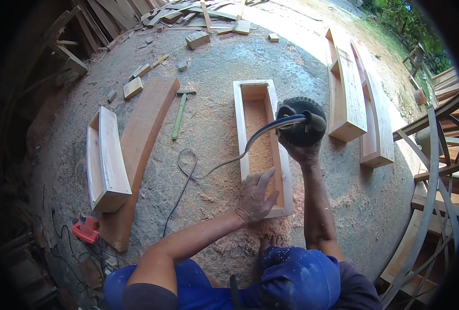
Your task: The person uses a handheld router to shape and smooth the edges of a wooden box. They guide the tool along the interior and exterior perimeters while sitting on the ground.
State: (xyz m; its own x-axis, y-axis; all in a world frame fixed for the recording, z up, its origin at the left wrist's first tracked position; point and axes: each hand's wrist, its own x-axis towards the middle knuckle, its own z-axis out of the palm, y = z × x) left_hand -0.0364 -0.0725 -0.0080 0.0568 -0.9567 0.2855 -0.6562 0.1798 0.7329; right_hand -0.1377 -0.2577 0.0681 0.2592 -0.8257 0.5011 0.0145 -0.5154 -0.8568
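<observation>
A long wooden box frame (240, 119) lies on the ground in front of me, its inside strewn with sawdust. My right hand (306, 151) grips a corded router (302, 132) with a round black ridged top, over the box's right edge. The tool's body hides most of those fingers and its lower end. Resting on the box's near left edge is my left hand (258, 197), fingers spread and thumb apart, reaching over the inside. The router's cord (250, 143) arches left across the box and loops on the ground.
Left lie a green-handled hammer (180, 114), a thick board (141, 139), another wooden box (108, 160) leaning on it, and a red power tool (86, 230). Two long wooden boxes (349, 98) stand right. Scrap wood (198, 39) is piled at the far side; metal framing (436, 170) borders the right.
</observation>
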